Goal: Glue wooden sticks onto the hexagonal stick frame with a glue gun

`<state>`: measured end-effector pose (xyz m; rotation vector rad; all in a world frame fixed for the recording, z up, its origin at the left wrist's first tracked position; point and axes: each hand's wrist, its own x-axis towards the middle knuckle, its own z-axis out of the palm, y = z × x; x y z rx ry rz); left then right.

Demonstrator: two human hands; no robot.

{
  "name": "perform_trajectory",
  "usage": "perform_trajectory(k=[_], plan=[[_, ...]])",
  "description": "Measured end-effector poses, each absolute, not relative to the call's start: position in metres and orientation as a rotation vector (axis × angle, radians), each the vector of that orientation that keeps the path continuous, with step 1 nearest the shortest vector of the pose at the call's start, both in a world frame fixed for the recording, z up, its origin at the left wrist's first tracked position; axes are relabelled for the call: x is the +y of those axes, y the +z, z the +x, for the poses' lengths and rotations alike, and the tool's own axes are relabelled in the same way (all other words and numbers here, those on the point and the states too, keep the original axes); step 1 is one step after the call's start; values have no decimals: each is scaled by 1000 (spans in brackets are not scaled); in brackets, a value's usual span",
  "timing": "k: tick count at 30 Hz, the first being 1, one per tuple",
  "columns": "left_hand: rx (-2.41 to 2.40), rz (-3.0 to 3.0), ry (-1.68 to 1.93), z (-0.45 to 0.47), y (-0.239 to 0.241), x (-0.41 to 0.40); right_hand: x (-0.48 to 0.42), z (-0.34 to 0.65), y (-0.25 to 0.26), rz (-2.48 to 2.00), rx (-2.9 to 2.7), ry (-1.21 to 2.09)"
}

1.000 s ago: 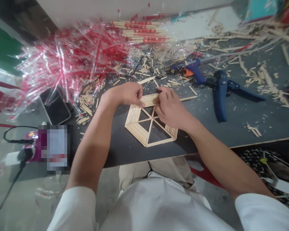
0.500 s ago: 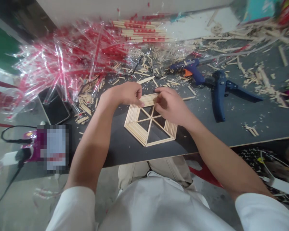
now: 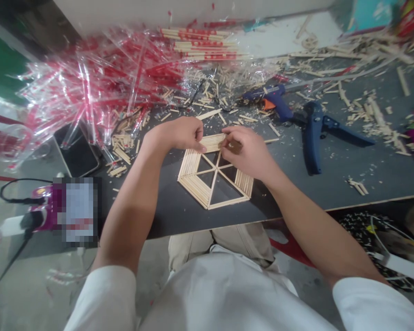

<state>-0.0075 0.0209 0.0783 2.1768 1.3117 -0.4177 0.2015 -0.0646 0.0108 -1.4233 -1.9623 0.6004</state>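
Note:
A hexagonal frame of thin wooden sticks [image 3: 196, 187] lies flat on the dark table, with spokes meeting at its centre. Rows of sticks are stacked along several of its sides; the near right side has only a thin edge. At the left end of the far side, my left hand [image 3: 182, 133] is closed, thumb and fingers gripping the sticks. My right hand [image 3: 245, 149] pinches the other end of that same side, its fingertips partly hiding the sticks. A single stick [image 3: 271, 140] pokes out to the right behind my right hand.
To the right lie a blue glue gun [image 3: 274, 99] and a blue-handled cutter [image 3: 313, 138]. Clear and red plastic wrappers [image 3: 100, 87] heap up at the back left, beside bundled sticks [image 3: 207, 46]. A phone [image 3: 76, 151] rests at left. Stick offcuts [image 3: 376, 115] litter the table.
My right hand has shifted very slightly, its fingers lowering a little at the far side's right end. The left hand and the frame stay in place.

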Motion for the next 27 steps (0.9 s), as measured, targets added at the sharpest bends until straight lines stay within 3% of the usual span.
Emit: perform_trajectory(k=[27], plan=[[1190, 2337, -318, -9, 86, 12, -60, 203, 11, -1349, -1994, 664]])
